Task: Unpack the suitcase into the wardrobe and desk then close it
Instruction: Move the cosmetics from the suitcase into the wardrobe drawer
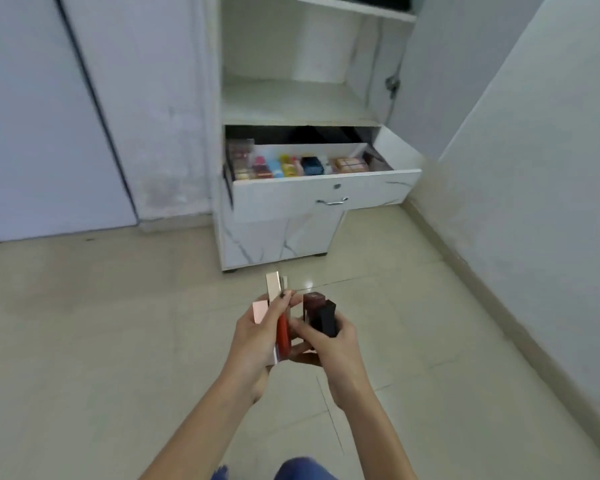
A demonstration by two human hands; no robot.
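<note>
The head-worn camera faced forward and down over the tiled floor (118, 323). The left hand (257, 337) and right hand (331, 344) sat close at 6 o'clock. The open drawer (323, 197) of the wardrobe (291, 102) stood farther off at 12 o'clock.

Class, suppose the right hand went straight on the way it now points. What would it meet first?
Probably the front panel of the open drawer. The right hand, gripping dark tubes, points at the cabinet with only floor between. Depth is unclear, so this is a guess.
</note>
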